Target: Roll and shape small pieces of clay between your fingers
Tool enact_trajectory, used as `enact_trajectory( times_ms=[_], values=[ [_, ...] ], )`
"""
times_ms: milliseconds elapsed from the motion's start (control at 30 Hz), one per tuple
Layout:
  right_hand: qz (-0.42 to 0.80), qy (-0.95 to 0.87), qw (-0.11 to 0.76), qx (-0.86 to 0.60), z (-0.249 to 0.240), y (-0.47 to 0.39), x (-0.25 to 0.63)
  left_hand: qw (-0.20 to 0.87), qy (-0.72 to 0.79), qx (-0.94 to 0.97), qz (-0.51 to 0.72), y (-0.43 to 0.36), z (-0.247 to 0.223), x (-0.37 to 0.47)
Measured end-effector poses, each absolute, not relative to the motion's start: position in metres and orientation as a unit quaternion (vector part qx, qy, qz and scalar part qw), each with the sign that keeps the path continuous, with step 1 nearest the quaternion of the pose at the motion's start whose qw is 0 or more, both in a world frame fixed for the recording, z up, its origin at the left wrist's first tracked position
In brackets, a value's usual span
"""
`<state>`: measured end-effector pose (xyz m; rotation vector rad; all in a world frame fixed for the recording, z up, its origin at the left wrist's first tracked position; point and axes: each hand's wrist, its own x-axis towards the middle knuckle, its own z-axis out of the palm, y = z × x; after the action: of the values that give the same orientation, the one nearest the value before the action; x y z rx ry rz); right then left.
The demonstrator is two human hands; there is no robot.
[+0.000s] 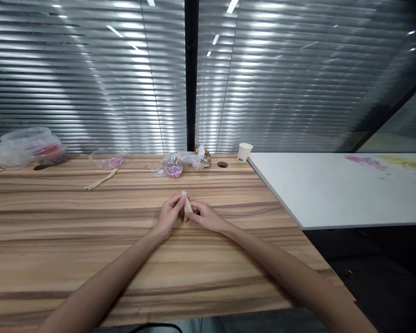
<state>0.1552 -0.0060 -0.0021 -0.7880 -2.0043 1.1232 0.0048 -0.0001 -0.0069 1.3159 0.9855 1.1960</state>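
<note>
left hand (168, 213): rested on the wooden table (72, 240), forearm stretched forward from the lower left; fingers are curled in, and the fingertips are pinched on the small beige bundle (186, 203).
right hand (204, 216): laid on the table from the lower right, wrist low, fingers closed around the lower part of the same bundle.
beige bundle: held between both hands just above the table top, near the middle of the table; its rounded tip is seen sticking up between the fingertips. what it is made of cannot be told.
beyond the hands: a clear bag with pink beads (174, 170) is found near the far edge, with crumpled plastic (190, 159) beside it.
far left: a clear dish (107, 158) with a pale cord (100, 180) lying in front of it; further left, plastic tubs (38, 144) are stacked.
far right: a paper cup (244, 151) is stood at the corner of a white table (339, 194), touching the wooden one.
background: closed blinds (90, 83) are seen behind the tables.
</note>
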Motion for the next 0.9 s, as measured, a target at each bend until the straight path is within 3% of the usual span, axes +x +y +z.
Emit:
enact_trajectory(
  times_ms=[433, 533, 733, 900],
  values=[
    [0.423, -0.762, 0.356, -0.338, -0.002, -0.006, 0.153, 0.507, 0.427, 0.564, 0.491, 0.000, -0.006, 0.004],
    [0.426, -0.750, 0.357, -0.358, -0.003, -0.006, 0.153, 0.439, 0.459, 0.591, 0.497, 0.003, -0.009, 0.003],
    [0.457, -0.712, 0.363, -0.392, -0.007, -0.006, 0.153, 0.185, 0.482, 0.730, 0.447, 0.000, -0.006, -0.004],
    [0.396, -0.737, 0.349, -0.423, -0.006, -0.008, 0.154, 0.096, 0.473, 0.776, 0.406, -0.001, -0.005, -0.008]
  ],
)
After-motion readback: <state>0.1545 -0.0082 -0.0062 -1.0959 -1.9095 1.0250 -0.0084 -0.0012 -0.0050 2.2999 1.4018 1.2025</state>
